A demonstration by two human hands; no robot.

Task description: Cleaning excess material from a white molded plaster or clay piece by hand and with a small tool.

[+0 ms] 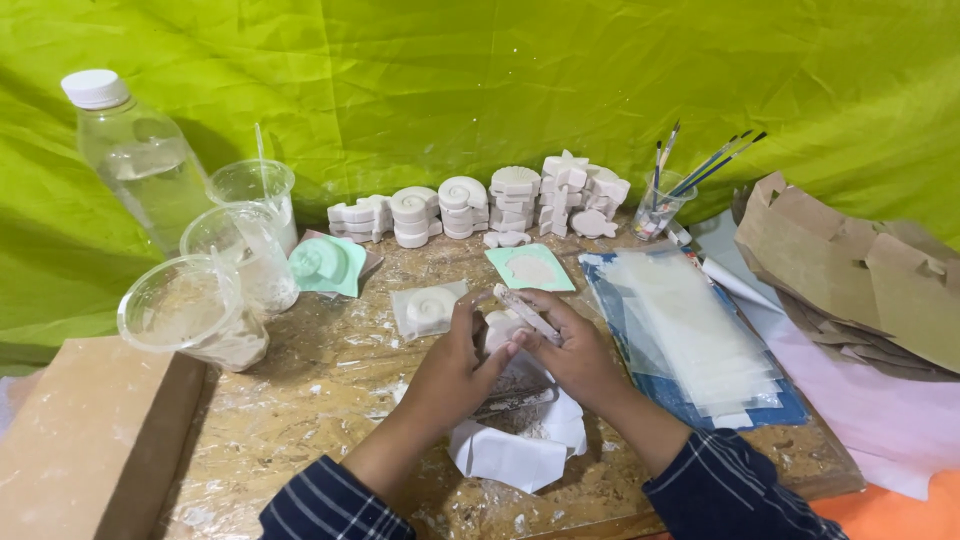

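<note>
Clear plastic marks the far left: a tall capped water bottle (140, 150) is standing behind three cloudy disposable cups (235, 262), grouped where we can be reaching them for mixing. Just right of them, a mint-green shell mould (322, 263) is lying flat. Along the green backdrop we are keeping a row of white plaster shell casts (480, 205), stacked out of the way. At the centre, our left hand (452, 368) is closing around a small white plaster cast (497, 325), steadying it above torn white paper (510, 450), while our right hand (572, 352) is pinching a thin pale stick (527, 312) against it. Further right, clear plastic sleeves (690, 335) are lying piled on blue sheet, beside a cup of paintbrushes (660, 205).
</note>
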